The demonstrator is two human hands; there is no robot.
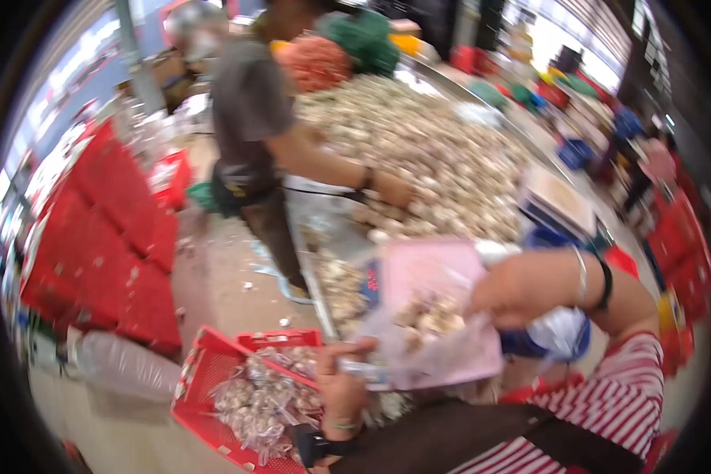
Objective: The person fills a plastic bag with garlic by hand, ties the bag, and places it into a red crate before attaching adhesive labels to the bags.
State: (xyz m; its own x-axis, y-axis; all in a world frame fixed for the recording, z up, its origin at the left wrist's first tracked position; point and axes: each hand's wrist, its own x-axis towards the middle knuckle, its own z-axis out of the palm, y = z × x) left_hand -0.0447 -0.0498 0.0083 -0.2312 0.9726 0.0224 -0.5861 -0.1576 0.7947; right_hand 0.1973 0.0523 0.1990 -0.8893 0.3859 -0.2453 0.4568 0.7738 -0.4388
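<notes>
A clear plastic bag (411, 359) with garlic bulbs (434, 317) in it lies on a pink tray (430, 265), which sits on a scale with a red lit display (373, 278). At the bag's left end, my left hand (344, 387) has its fingers closed on the plastic. My right hand (494, 296), blurred by motion, curls at the bag's right side beside the bulbs, gripping the plastic there; its fingertips are partly hidden. Below my left hand stands a red crate (201, 379) holding several filled bags of garlic (265, 403).
A large heap of garlic (442, 158) covers the metal table. Across it, a co-worker (253, 103) reaches a hand (393, 189) into the heap. Red crates (110, 245) stand at left. Another scale (559, 201) and a blue basin (581, 336) are at right.
</notes>
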